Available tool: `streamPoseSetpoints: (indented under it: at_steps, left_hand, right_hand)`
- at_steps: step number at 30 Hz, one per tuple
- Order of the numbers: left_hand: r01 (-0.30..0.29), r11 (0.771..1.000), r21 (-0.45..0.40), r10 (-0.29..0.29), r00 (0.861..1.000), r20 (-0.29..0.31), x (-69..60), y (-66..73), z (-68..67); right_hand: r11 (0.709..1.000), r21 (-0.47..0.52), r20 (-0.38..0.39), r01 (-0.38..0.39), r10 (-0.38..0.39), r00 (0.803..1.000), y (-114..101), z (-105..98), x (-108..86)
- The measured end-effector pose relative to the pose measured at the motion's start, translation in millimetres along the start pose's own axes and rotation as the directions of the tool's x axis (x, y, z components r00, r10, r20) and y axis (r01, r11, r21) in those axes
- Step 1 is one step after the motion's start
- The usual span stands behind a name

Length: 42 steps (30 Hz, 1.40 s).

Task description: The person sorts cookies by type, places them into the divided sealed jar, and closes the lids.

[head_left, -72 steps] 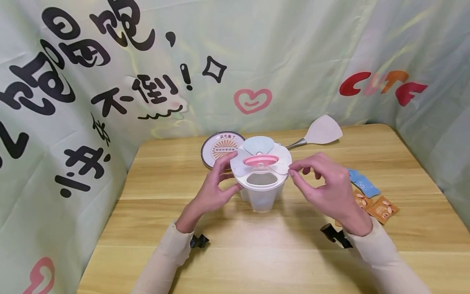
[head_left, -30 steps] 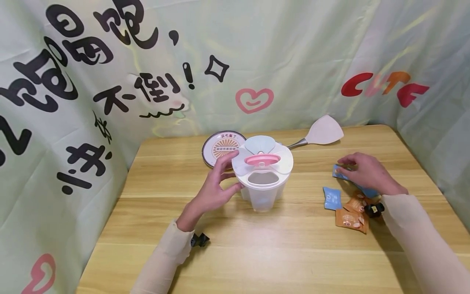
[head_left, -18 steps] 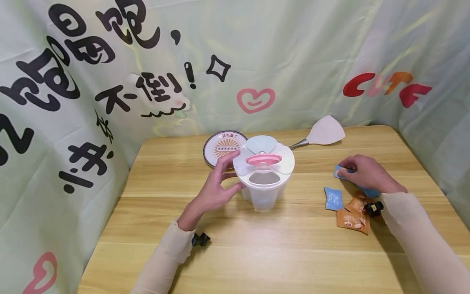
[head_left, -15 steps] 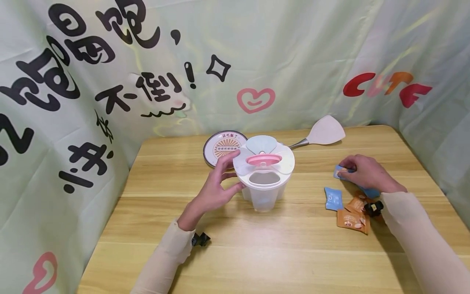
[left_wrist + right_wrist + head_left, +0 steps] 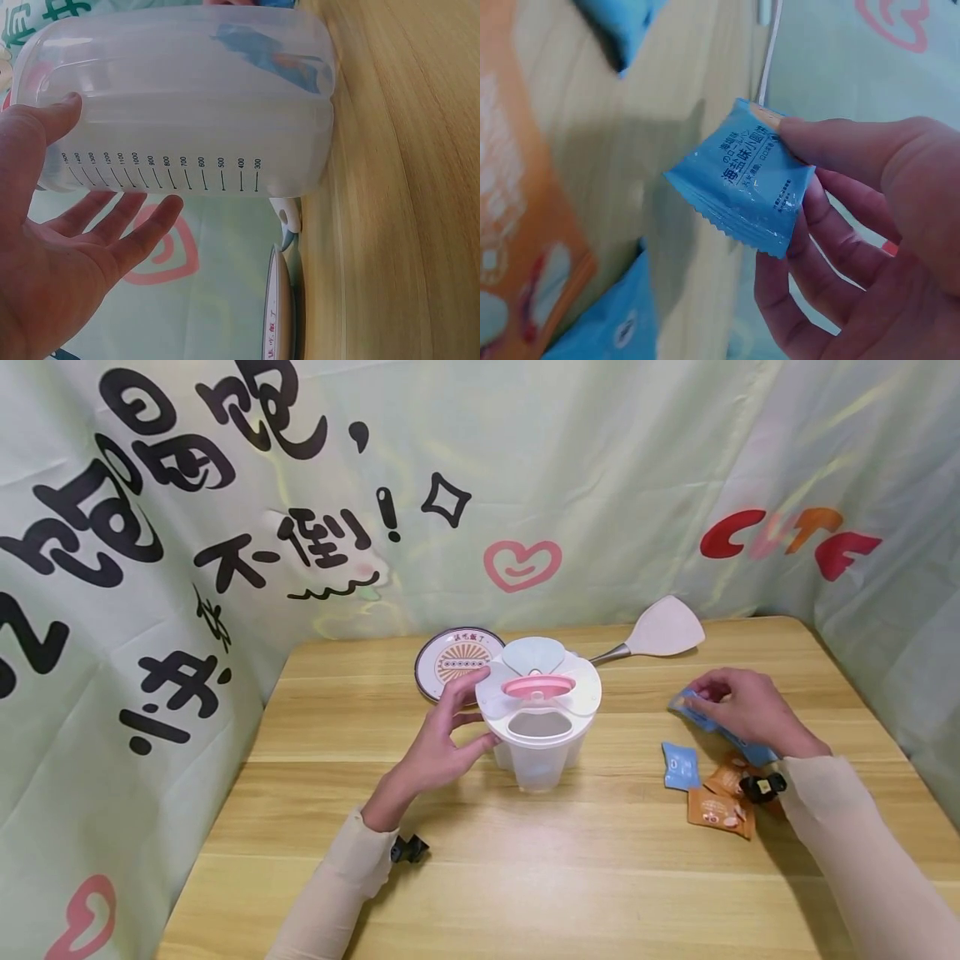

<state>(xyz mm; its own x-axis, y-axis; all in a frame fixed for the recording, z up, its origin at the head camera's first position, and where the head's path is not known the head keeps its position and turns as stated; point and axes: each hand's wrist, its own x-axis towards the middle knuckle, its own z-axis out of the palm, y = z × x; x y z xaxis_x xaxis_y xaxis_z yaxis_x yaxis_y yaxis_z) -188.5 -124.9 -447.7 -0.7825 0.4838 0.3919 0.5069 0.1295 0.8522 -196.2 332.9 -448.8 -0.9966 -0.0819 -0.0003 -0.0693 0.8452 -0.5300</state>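
A translucent plastic canister (image 5: 539, 760) with a petal-shaped lid stands mid-table, measuring marks on its side. Its pink flap (image 5: 538, 686) is up, showing an opening at the front. My left hand (image 5: 438, 752) holds the canister from the left, thumb and fingers spread about its upper wall (image 5: 187, 90). Over at the right, my right hand (image 5: 742, 706) pinches a small blue snack packet (image 5: 742, 176) between thumb and fingers, raised off the table. Other blue packets (image 5: 681, 766) and orange packets (image 5: 718, 810) lie just below it. A blue patch shows through the canister wall; inside or behind, I cannot tell.
Behind the canister to the left lies a round plate (image 5: 453, 656) with a sunburst print. A spatula (image 5: 663, 631) with a pale blade rests at the back right. A printed curtain (image 5: 600, 485) hangs behind the wooden table (image 5: 480, 893).
My right hand has gone from the canister's lid to the packets on the right and now lifts a blue one slightly. My left hand has stayed on the canister.
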Motion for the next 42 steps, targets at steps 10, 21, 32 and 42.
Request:
streamPoseSetpoints:
  at_steps: [10, 21, 32, 42]
  left_hand:
    - [-0.009, 1.000, -0.001, 0.009, 1.000, 0.002, -0.2, 1.0, 0.0]
    - [-0.015, 1.000, 0.006, 0.015, 1.000, -0.007, -0.8, -0.1, 0.9]
    - [-0.020, 1.000, -0.002, 0.020, 1.000, -0.012, -0.8, 1.1, 1.6]
    - [-0.023, 1.000, -0.001, 0.023, 1.000, -0.013, -0.6, 1.2, 1.4]
  right_hand:
    - [0.987, 0.097, -0.206, 0.128, -0.106, 0.973, -35.2, -9.5, -15.3]
    - [0.959, 0.130, -0.340, 0.251, -0.195, 0.920, -85.1, -19.5, -34.1]
    - [0.881, 0.073, -0.460, 0.467, -0.386, 0.800, -125.4, -25.2, -51.6]
    - [0.798, 0.158, -0.484, 0.582, -0.451, 0.750, -157.3, -30.1, -65.1]
